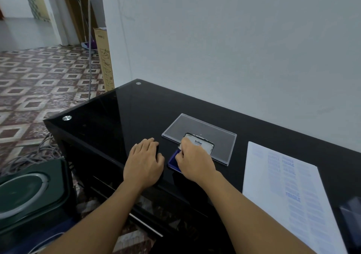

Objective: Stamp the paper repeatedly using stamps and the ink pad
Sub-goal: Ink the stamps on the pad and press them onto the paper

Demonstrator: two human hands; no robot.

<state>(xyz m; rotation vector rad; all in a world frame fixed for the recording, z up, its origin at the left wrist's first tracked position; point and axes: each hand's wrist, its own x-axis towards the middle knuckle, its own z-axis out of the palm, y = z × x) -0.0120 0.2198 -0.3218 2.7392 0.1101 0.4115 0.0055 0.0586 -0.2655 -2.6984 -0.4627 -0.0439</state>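
Note:
An open ink pad (173, 162) lies on the black glass table (121, 117). Its blue pad faces up and its white-labelled lid (203, 144) is tilted back. My right hand (192, 159) sits on the pad with fingers curled down, gripping a stamp that the hand almost wholly hides. Just left of the pad, my left hand (145, 161) lies over a small black stamp (157, 149), fingers curved round it. A white paper (289, 185) covered with several blue stamp prints lies at the right.
A clear plastic cover (195, 125) lies flat behind the ink pad. The table's left edge drops to a patterned tile floor, with a dark green bin (29, 193) and cables below. A wall runs close behind the table. A dark object (351, 212) sits at the far right.

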